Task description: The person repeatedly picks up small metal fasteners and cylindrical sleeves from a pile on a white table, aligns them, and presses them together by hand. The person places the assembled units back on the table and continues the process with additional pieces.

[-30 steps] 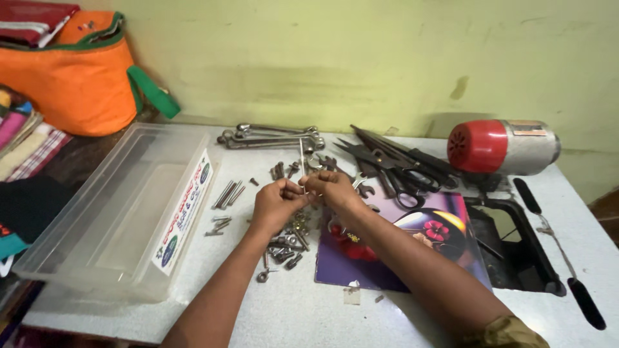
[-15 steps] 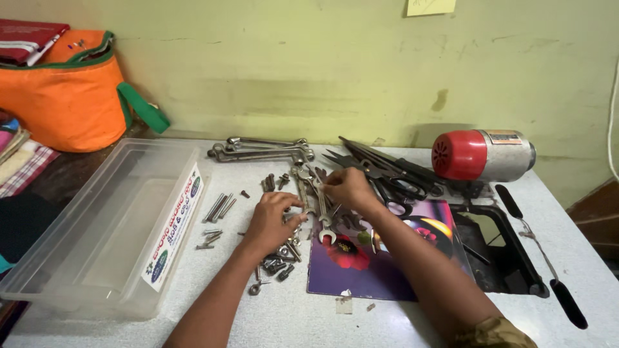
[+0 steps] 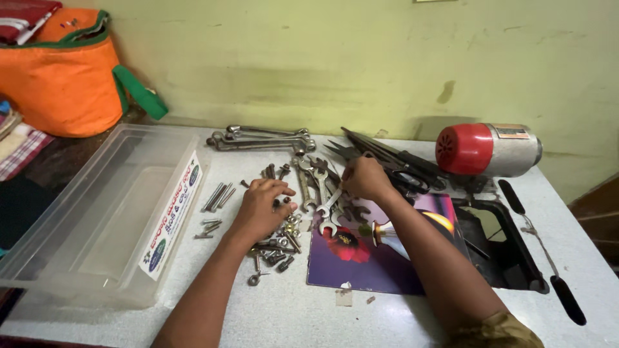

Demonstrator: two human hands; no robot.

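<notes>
My left hand (image 3: 261,205) lies palm down with fingers spread on a heap of bolts and nuts (image 3: 278,248) on the white table (image 3: 290,316). Its fingertips touch the small parts. My right hand (image 3: 365,178) is curled over a cluster of open-ended spanners (image 3: 317,187). One spanner (image 3: 329,212) runs from under its fingers down onto a purple picture card (image 3: 371,261). Whether the fingers grip that spanner is hidden.
A clear plastic tub (image 3: 97,219) stands at the left, with loose bolts (image 3: 216,196) beside it. Long ring spanners (image 3: 261,138) lie at the back, with black shears (image 3: 393,161), a red-and-silver motor (image 3: 487,149), a black tray (image 3: 509,248), a screwdriver (image 3: 548,264) and an orange bag (image 3: 61,71).
My hands were together above the heap, then parted. The left dropped flat onto the bolts, the right went to the spanners. The camera moved closer.
</notes>
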